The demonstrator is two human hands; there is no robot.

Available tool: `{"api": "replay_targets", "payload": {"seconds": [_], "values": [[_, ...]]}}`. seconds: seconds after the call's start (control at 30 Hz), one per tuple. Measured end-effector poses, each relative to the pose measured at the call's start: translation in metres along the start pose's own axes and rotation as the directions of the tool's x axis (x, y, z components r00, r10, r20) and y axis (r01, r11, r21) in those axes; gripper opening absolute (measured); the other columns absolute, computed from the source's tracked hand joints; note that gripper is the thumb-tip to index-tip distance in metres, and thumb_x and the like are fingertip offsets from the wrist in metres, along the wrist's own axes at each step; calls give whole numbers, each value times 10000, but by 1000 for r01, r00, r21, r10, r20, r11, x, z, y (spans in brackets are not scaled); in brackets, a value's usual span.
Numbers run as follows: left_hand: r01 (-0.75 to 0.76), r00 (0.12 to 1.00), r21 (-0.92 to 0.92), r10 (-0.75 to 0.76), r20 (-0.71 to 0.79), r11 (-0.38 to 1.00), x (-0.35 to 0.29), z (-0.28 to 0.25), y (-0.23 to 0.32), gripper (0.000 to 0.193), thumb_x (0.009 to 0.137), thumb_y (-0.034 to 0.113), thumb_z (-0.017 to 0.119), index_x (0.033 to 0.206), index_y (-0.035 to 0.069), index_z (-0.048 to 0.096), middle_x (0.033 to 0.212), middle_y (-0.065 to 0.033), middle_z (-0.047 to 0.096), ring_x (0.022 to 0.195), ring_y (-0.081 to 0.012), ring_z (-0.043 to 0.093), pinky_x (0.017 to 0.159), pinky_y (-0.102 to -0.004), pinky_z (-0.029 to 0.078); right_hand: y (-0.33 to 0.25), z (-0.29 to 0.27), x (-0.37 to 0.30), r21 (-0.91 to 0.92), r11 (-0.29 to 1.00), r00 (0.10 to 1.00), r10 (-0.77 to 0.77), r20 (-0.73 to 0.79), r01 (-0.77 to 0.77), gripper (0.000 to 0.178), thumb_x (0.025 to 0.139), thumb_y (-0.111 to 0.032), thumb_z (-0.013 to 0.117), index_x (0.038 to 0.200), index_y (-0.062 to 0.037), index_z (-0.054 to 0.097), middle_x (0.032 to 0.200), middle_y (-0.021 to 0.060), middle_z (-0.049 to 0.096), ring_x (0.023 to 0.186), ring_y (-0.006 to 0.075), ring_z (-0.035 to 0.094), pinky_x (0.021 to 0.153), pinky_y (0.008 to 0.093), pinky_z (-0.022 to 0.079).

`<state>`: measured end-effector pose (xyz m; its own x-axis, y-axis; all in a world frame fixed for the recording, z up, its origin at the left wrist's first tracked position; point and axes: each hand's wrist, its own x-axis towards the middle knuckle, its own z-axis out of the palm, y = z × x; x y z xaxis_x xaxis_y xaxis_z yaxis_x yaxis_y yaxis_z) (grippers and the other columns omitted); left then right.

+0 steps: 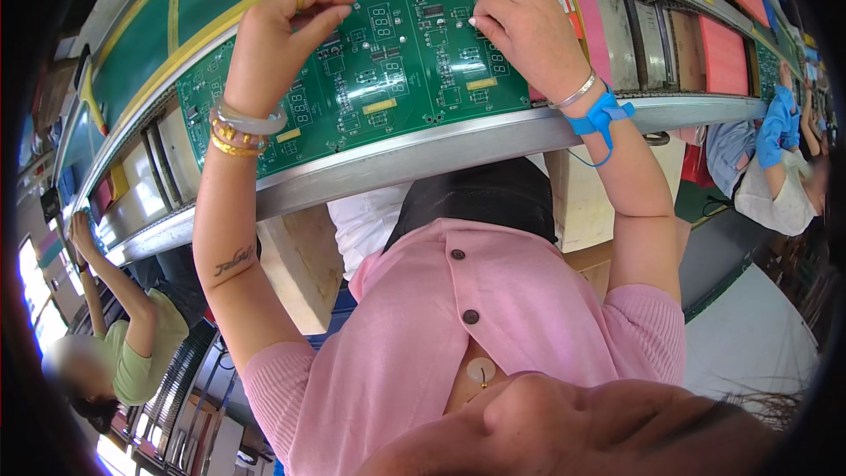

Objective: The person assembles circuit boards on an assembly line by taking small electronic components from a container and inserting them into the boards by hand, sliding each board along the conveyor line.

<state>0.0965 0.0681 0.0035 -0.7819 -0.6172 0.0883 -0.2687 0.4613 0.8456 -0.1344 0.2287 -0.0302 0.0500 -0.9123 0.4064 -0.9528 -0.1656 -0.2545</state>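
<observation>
A large green circuit board (330, 123) lies on the line in front of me. It carries rows of small parts, white-digit display blocks and yellow strips. My left hand (280, 48) is over its left half, thumb and forefinger pinched together just above the surface; anything between the tips is too small to make out. Over the right half, my right hand (533, 40) has its fingers curled and its thumb pressed to them near the board's parts. What its fingertips hold, if anything, cannot be told.
A silver rail (397, 148) runs along the near edge of the board. Pink-red sheets (724, 55) lie farther right on the line. A blue strap (601, 115) with a cord circles my right wrist. Other people work at both sides, one in a green top (150, 344) at left.
</observation>
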Motion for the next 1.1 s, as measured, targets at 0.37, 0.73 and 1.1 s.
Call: {"api": "replay_targets", "payload": {"seconds": [0.37,0.73,1.1], "values": [[121,992,-136,-117,37,983,-23,1,-26,163,870,53,640,1020,10,685,904,-41,682,838,-101,651,760,-217,512,-3,-1,2,7,1000,1000,-26,2,26,115,748,-123,697,803,-66,614,799,49,539,830,243,518,734,355,466],[141,990,-161,-138,31,977,-26,3,-31,182,862,58,647,1036,14,684,905,-45,692,831,-95,649,764,-209,509,-5,-2,3,28,1000,1000,0,2,0,108,734,-88,708,772,-65,610,790,40,548,810,237,516,722,345,463],[155,988,-192,-151,35,969,-23,5,-34,170,859,74,660,1014,6,681,911,-42,688,843,-98,648,779,-215,513,0,-11,14,6,997,994,-71,86,71,119,764,-141,703,810,-59,631,823,34,596,834,244,548,723,347,455]]}}
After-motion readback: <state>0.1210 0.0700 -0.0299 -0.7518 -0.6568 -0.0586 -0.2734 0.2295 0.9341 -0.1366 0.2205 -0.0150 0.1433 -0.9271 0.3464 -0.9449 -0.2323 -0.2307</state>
